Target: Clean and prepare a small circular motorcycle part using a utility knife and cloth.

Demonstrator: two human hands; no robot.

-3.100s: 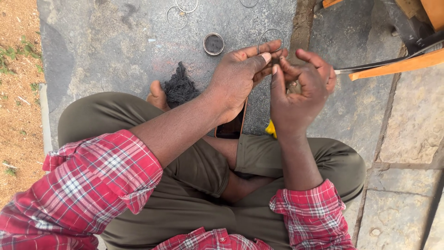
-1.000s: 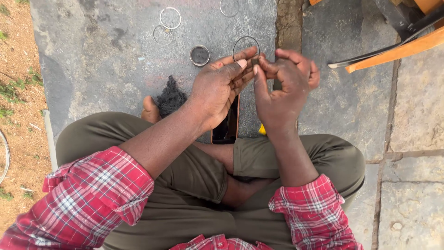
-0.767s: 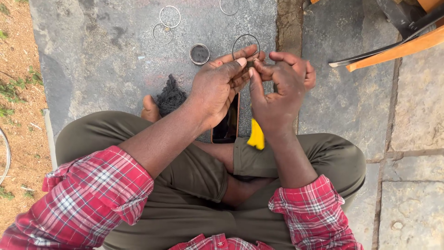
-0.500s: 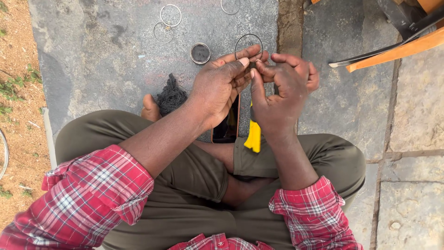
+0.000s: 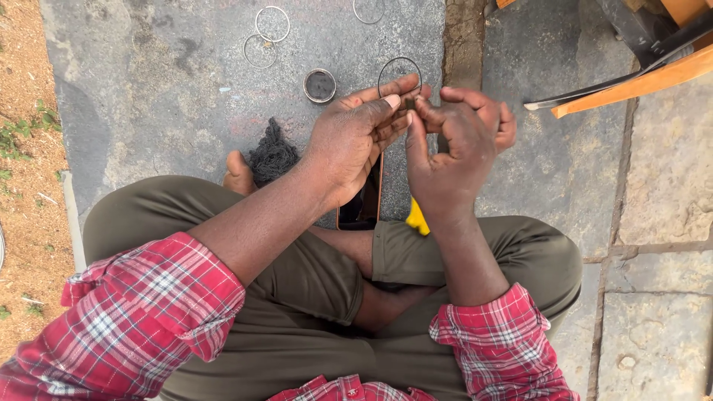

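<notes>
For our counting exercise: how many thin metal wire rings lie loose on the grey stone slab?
4. Two overlap at top left, one is cut by the top edge, and one sits just above the left hand at. Others may be hidden beneath the hands.

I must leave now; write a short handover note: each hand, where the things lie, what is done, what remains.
Left hand and right hand: raised together over the lap, fingertips pinching something too small to identify.
Dark ring: on the stone slab, just beyond the fingertips.
Three thin rings and a small round tin: farther out on the slab.
Black thread bundle: by the foot.
Phone and a yellow object: under the hands.
Done: one ring looks dark. Left: three rings look bare.
</notes>
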